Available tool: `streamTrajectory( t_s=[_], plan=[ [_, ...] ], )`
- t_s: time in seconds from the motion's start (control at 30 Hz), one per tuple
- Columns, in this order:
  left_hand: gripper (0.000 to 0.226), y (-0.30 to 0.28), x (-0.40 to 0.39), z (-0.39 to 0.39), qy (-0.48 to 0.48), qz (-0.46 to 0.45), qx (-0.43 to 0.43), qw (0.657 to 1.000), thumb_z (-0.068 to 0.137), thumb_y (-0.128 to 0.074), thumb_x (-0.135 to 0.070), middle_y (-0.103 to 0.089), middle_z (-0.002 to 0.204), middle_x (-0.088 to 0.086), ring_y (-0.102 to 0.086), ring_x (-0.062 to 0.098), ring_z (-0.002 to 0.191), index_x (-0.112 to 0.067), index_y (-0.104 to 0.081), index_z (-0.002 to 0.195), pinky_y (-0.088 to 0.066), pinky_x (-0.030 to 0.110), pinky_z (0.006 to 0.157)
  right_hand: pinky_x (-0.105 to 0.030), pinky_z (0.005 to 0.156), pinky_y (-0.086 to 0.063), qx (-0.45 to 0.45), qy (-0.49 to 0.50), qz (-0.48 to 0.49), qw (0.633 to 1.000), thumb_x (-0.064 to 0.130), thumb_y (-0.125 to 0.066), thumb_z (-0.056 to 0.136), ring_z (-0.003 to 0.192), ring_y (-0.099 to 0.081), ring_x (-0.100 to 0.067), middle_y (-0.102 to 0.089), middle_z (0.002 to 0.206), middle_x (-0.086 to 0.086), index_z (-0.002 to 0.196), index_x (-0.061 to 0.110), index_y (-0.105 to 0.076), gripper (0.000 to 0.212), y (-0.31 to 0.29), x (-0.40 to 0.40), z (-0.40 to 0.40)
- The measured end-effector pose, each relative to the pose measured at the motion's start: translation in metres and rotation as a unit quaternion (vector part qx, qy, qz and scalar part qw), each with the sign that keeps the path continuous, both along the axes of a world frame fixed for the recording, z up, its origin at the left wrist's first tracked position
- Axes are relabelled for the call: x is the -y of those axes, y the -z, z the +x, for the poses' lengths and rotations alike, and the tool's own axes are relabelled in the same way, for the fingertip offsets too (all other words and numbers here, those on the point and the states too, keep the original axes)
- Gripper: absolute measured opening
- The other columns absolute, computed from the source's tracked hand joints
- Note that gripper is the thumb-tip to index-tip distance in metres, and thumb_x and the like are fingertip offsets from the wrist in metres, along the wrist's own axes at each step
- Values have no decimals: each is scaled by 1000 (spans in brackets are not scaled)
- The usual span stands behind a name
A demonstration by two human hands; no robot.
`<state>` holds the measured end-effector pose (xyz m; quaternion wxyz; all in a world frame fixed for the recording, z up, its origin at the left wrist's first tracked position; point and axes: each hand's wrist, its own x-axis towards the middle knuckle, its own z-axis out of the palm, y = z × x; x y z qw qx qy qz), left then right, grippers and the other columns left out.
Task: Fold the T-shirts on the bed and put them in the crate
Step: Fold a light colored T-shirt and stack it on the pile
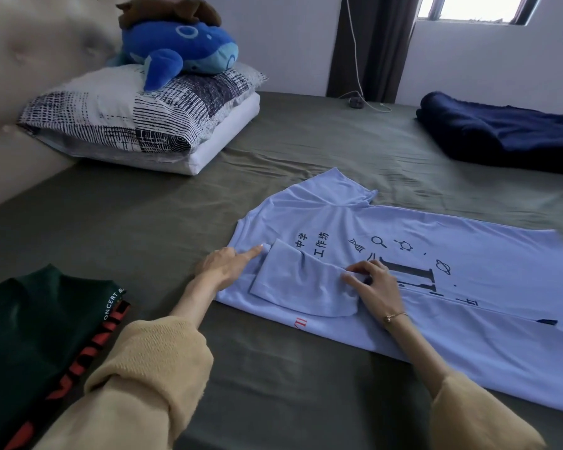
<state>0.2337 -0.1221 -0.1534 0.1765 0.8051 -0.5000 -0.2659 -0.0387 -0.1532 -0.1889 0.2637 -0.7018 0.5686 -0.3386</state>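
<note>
Pale blue T-shirt (420,274) flat on bed (143,228), sleeve folded inward. Our left hand (223,266) presses it, fingers straight; our right hand (376,282) pinches the sleeve. Dark green T-shirt (39,329) lies folded, left.

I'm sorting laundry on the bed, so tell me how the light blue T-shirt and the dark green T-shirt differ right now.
The light blue T-shirt lies spread out with one sleeve folded in, while the dark green T-shirt sits at the near left bunched into a compact heap. The light blue one carries dark print; the green one shows red and white lettering. The left hand and right hand are on the blue one; neither touches the green. Both rest on the bed.
</note>
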Motion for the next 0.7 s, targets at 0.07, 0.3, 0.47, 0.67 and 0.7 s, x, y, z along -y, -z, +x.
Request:
streamTrajectory(
  t_s=[0.07,0.3,0.47,0.67,0.7],
  plan=[
    [61,-5,4,-11,15,-23,39,999,87,-36,-70,-62,110,8,-53,30,112,-15,-60,92,-36,41,96,-24,73,-34,-9,-1,-26,1000,22,-71,81,87,-53,-21,-57,88,-5,86,12,-69,12,4,0,-1],
    [47,3,27,-37,59,-47,12,997,90,-45,-58,-57,125,5,-50,27,117,-20,-55,115,-40,43,98,-34,80,-37,-50,2,-94,994,16,-64,88,88,-50,-27,-57,91,-10,87,3,-62,13,18,-2,0],
    [24,12,29,-33,54,-107,35,992,101,-32,-38,-58,109,17,-54,35,102,-16,-38,93,-42,45,84,-37,80,-36,-63,15,-94,993,30,-48,94,87,-46,-26,-56,93,-12,87,3,-59,30,22,-1,2],
    [35,22,26,-47,41,-126,146,980,102,-27,-36,-50,126,14,-45,33,118,-13,-40,125,-37,47,89,-39,79,-36,-72,29,-108,991,21,-53,95,86,-47,-29,-55,91,-12,85,4,-58,20,24,0,4],
    [37,24,25,-51,26,-133,160,978,102,-27,-37,-46,130,13,-41,31,121,-13,-38,129,-36,48,92,-39,79,-35,-74,29,-108,991,22,-54,94,86,-48,-29,-56,91,-12,86,4,-58,20,24,0,4]
  ],
)
